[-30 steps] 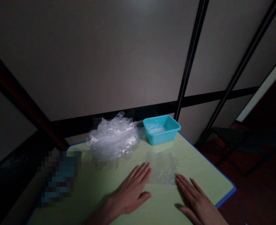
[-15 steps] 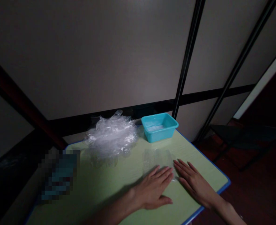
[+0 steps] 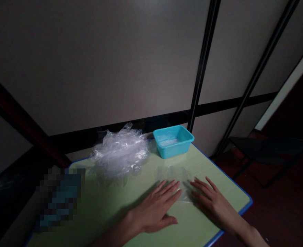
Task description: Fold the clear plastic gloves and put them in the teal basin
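A thin clear plastic glove [image 3: 184, 195] lies flat on the pale green table [image 3: 192, 226], its outline faint. My left hand [image 3: 158, 207] is open, palm down, with fingers stretched over the glove's left part and hiding some of it. At the glove's right edge, my right hand [image 3: 214, 202] is also open, fingers spread and slightly bent, with a shadow beneath. Whether either palm touches the plastic I cannot tell. Beyond the left hand sits a heaped pile of clear plastic gloves [image 3: 120, 151].
A turquoise plastic tub [image 3: 174, 150] with something whitish inside stands at the table's far edge, against the sliding wardrobe doors [image 3: 128, 68]. A blurred-out bluish item [image 3: 61, 199] lies at the left edge. A dark chair [image 3: 267, 151] stands on the right.
My left hand has shifted left, off the middle of the glove. My right hand has lifted a little and its fingers are more bent. The gap between the hands is wider.
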Demonstrator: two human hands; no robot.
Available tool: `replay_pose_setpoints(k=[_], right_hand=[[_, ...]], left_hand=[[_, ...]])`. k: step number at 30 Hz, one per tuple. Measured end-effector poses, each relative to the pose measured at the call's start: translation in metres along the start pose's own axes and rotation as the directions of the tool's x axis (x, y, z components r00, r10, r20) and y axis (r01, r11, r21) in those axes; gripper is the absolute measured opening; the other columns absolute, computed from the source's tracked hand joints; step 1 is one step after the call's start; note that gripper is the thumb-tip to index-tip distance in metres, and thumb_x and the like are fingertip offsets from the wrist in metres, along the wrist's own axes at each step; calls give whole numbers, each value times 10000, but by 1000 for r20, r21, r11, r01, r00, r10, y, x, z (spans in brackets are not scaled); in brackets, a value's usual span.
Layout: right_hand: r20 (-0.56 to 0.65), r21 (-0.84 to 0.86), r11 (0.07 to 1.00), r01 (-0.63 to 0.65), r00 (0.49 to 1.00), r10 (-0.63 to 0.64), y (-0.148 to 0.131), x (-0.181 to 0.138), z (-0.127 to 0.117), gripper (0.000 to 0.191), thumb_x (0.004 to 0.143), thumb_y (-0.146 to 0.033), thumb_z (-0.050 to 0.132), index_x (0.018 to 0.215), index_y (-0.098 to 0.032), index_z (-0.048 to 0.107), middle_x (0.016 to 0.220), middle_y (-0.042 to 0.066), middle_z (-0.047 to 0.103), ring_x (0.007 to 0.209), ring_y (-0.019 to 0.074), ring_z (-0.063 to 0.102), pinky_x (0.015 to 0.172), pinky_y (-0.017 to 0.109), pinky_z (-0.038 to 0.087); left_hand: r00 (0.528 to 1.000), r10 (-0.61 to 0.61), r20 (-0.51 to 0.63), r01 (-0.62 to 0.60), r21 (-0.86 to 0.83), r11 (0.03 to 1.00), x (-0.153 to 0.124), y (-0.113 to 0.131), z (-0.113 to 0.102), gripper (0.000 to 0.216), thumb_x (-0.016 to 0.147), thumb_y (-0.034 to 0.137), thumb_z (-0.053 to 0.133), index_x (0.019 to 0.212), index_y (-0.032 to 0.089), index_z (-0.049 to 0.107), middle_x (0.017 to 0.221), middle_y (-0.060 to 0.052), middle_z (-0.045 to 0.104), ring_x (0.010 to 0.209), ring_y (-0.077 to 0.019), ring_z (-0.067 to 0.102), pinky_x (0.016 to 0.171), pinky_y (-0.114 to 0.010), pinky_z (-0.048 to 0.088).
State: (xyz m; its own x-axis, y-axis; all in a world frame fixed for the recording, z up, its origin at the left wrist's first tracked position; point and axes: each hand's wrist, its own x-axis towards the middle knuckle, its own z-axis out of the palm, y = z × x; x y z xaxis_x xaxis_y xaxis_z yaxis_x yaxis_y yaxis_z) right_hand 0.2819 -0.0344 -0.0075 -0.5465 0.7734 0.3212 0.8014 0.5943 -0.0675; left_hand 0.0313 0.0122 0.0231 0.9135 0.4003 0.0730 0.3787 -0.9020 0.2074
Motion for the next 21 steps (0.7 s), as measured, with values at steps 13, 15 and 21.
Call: replay_pose_setpoints(k=[13, 15, 21], right_hand=[[-3, -109, 974, 199, 980, -201, -7, 15, 2, 243, 893, -125, 365, 744, -177, 550, 804, 20, 598, 766, 154, 537, 772, 348, 418], [5, -96, 978, 186, 982, -186, -8, 14, 1, 254, 894, -122, 352, 736, -171, 544, 831, 34, 607, 762, 160, 548, 740, 345, 428], [43, 30, 993, 111, 993, -112, -11, 14, -13, 270, 909, -112, 278, 927, -127, 547, 954, 111, 630, 760, 174, 601, 663, 302, 490]], left_hand=[[972, -207, -111, 201, -67, 977, -25, -6, -1, 350, 767, 169, 578, 1106, 209, 499, 1166, -29, 547, 1071, -182, 483, 957, -337, 361], [970, -214, -116, 205, -79, 976, -24, -8, 0, 323, 764, 170, 582, 1077, 210, 514, 1156, -24, 551, 1061, -183, 485, 948, -338, 364], [959, -247, -142, 233, -110, 966, -23, -10, 6, 313, 761, 167, 583, 1063, 215, 519, 1140, -14, 566, 1051, -182, 493, 926, -337, 376]])
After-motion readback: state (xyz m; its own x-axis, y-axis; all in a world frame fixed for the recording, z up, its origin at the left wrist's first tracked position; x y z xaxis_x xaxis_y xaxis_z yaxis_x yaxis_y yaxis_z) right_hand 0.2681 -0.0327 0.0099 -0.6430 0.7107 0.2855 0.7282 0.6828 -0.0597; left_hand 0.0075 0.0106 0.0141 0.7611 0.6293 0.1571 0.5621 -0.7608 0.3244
